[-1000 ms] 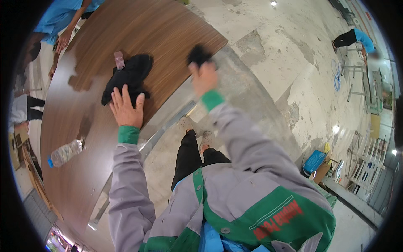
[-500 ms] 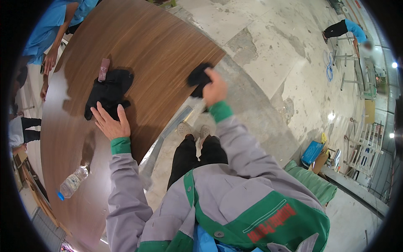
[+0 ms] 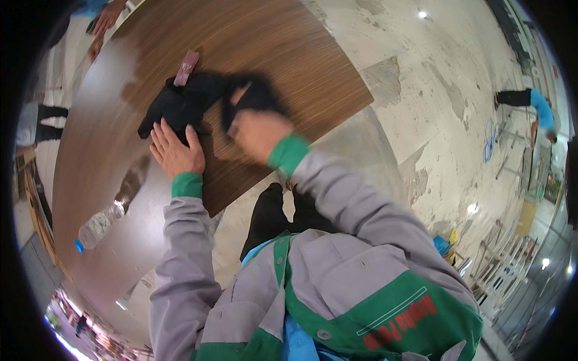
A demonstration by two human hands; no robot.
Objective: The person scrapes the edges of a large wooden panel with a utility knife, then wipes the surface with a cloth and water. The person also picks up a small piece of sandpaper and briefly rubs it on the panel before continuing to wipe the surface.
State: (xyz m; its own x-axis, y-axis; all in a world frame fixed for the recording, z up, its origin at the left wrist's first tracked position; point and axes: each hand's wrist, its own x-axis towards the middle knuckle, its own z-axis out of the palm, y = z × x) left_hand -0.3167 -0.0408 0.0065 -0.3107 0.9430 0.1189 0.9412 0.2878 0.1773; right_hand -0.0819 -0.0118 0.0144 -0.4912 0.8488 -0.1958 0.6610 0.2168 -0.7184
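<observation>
Black cloth (image 3: 180,105) lies bunched on the wooden table (image 3: 289,66), just past the left hand (image 3: 174,150) fingertips — fingers spread flat, touching it. Right hand (image 3: 256,123) pinches one corner, blurred. Risk: a fast tug drags the pile sideways. Versus earlier: right hand has come in from the table edge.

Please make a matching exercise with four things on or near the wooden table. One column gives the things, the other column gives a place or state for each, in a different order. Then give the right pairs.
Things:
1. left hand
2. right hand
3. plastic bottle
4. small pink block

Places or states:
A. lies on its side near the table edge, blue cap
B. blurred, grips one piece of black cloth
C. rests at the far end of the dark garment
D. lies flat, fingers spread, on the dark garment

Pairs: 1-D, 2-B, 3-A, 4-C
</observation>
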